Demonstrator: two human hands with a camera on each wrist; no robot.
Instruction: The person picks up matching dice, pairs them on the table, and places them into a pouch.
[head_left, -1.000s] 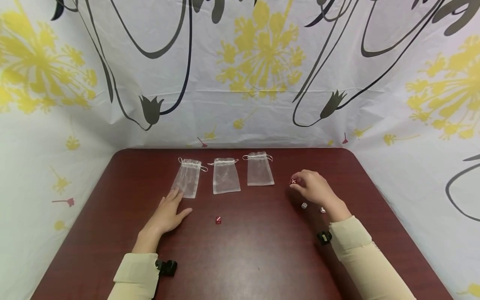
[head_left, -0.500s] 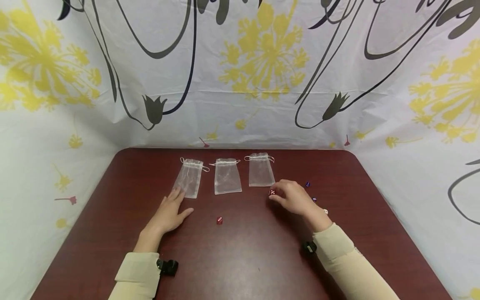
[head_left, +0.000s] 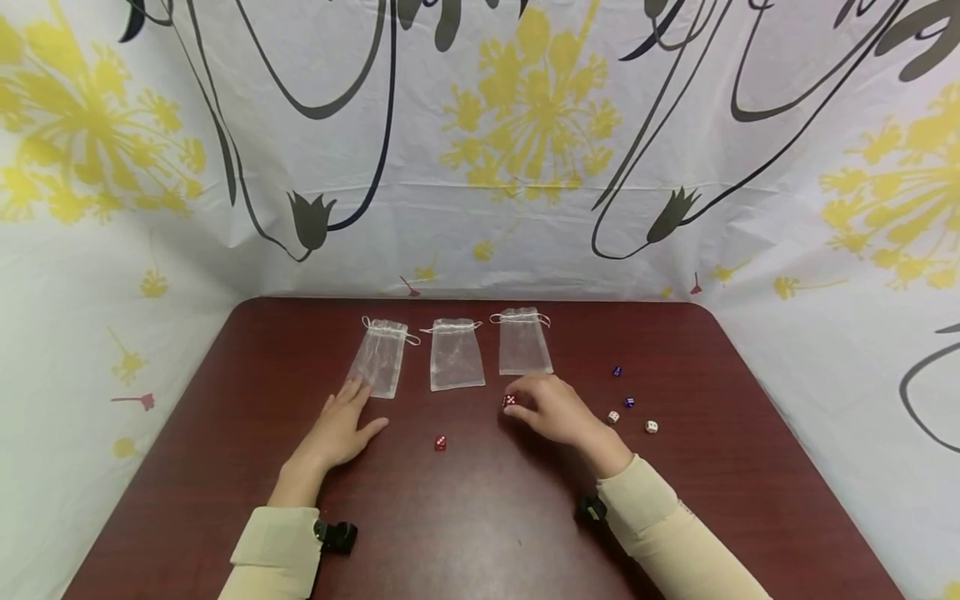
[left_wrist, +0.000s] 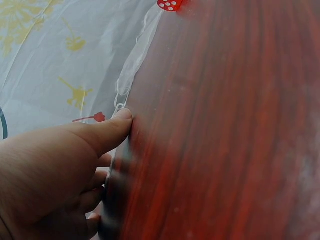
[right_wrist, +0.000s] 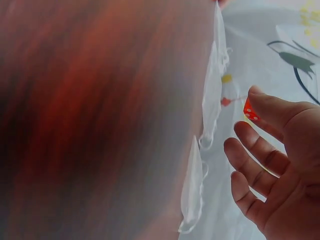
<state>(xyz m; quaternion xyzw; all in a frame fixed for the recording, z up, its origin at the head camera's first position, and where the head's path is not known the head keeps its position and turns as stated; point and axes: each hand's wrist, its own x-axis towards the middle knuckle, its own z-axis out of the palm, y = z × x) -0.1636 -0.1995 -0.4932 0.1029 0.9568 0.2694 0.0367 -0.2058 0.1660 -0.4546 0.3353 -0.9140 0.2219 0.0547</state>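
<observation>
Between thumb and finger my right hand (head_left: 558, 410) pinches a red die (right_wrist: 251, 110), raised above the table near the right-hand bag. In the right wrist view the other fingers stay loosely bent. My left hand (head_left: 330, 429) lies with its fingers extended, their tips at the lower edge of the left organza bag (head_left: 381, 358). Another red die (head_left: 440, 443) rests on the table to the right of my left thumb. Two more sheer drawstring bags, the middle bag (head_left: 457, 357) and the right bag (head_left: 524, 343), lie flat in a row.
Right of my right hand lie two blue dice, the farther blue die (head_left: 617, 371) and the nearer blue die (head_left: 629, 402). Beside them are a white die (head_left: 613, 417) and a second white die (head_left: 652, 427). A patterned cloth (head_left: 420, 150) hangs behind the dark red table (head_left: 465, 533).
Carrying the red die, my right hand has moved left and nearer to me, uncovering the blue and white dice. My left hand stays where it was.
</observation>
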